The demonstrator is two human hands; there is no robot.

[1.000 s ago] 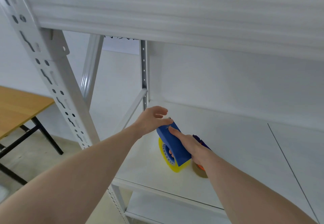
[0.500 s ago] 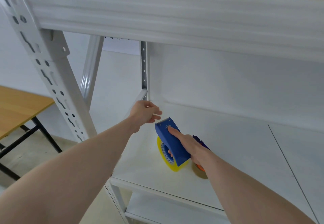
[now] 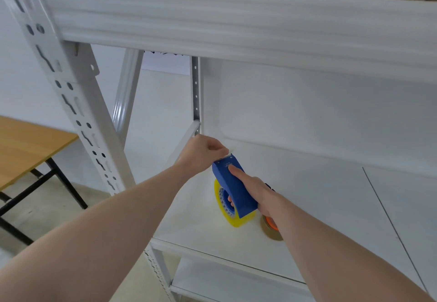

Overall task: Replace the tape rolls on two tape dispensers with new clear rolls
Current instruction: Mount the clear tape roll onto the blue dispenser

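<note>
On the white shelf (image 3: pixel 307 183), the blue dispenser (image 3: pixel 233 183) stood tilted, its long axis running from the yellowish roll (image 3: pixel 227 211) at the near, low end up to the cutter end at the far, upper left. The right hand (image 3: pixel 255 191) was wrapped around the dispenser body, index finger laid along its top face and other fingers reaching into the roll's core. The left hand (image 3: pixel 203 153) lay just beyond the cutter end, fingers curled and pinched together at the blade (probably on the free end of the tape, though no strip could be made out). The left hand was thus the nearer to the cutter, the right the nearer to the roll. Any pull on the tape would run along the long axis, away from the roll. A second roll (image 3: pixel 272 229), brownish with an orange core, lay flat on the shelf just beside the right wrist.
</note>
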